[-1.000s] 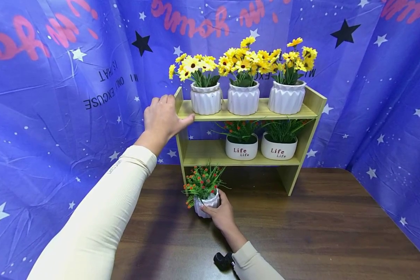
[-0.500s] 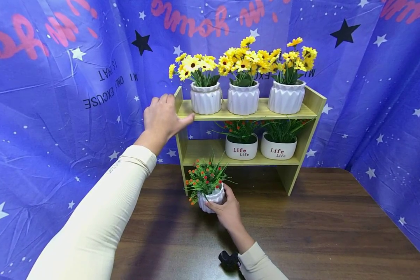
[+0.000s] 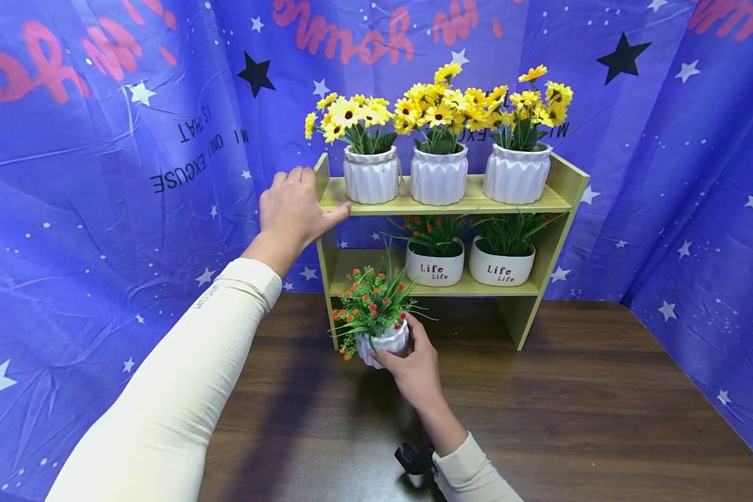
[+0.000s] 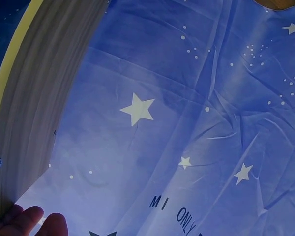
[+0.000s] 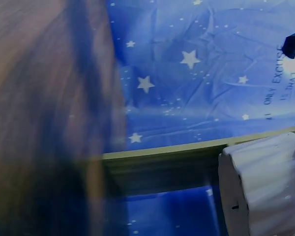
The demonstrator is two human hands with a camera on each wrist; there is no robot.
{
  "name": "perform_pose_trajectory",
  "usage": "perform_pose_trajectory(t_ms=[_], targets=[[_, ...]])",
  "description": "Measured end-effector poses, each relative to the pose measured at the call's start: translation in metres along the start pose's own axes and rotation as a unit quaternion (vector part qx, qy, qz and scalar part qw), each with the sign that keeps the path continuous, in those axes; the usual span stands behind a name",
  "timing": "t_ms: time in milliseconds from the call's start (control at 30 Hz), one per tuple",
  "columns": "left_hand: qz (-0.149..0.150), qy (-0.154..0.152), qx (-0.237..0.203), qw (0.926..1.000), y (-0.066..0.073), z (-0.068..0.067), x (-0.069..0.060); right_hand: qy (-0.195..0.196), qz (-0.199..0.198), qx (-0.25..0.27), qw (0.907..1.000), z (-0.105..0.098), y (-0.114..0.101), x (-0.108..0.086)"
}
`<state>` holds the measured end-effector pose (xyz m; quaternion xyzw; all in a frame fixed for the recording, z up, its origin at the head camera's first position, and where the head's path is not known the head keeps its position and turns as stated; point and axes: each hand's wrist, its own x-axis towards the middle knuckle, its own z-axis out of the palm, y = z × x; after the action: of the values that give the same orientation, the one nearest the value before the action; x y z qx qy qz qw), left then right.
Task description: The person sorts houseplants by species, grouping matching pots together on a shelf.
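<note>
My right hand (image 3: 416, 362) grips a white ribbed flower pot (image 3: 385, 343) from its right side, thumb across the front. Green leaves and small red and orange flowers (image 3: 370, 300) fill this pot. It is raised off the table, before the left part of the wooden shelf's middle board. In the right wrist view the pot (image 5: 270, 182) is tipped, its underside showing. My left hand (image 3: 291, 213) holds the upper left corner of the wooden shelf (image 3: 376, 270), thumb along the top board's front edge. In the left wrist view its fingertips (image 4: 27, 221) touch the side panel (image 4: 39, 98).
Three white pots of yellow daisies (image 3: 439, 174) line the top board. Two white "Life" planters (image 3: 435, 268) stand on the middle board's centre and right. The shelf stands on a dark wooden table (image 3: 539, 418), with a blue star-printed cloth (image 3: 684, 174) behind and beside it.
My right hand has raised the potted plant from the table and brought it up and slightly right, towards the middle board. The left hand keeps its place on the shelf.
</note>
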<state>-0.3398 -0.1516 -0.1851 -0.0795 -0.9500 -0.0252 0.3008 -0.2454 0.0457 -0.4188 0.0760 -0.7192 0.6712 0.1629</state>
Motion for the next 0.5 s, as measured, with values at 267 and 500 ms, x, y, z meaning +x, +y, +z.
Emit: perform_pose_trajectory(t_ms=[267, 500], targets=[[0.005, 0.006, -0.001, 1.0, -0.001, -0.002, 0.0, -0.004, -0.031, 0.003, 0.9995, 0.0, -0.024, 0.018], [0.002, -0.008, 0.0, 1.0, -0.001, -0.002, 0.0, 0.011, -0.036, -0.013, 0.9992, 0.005, -0.032, 0.044]])
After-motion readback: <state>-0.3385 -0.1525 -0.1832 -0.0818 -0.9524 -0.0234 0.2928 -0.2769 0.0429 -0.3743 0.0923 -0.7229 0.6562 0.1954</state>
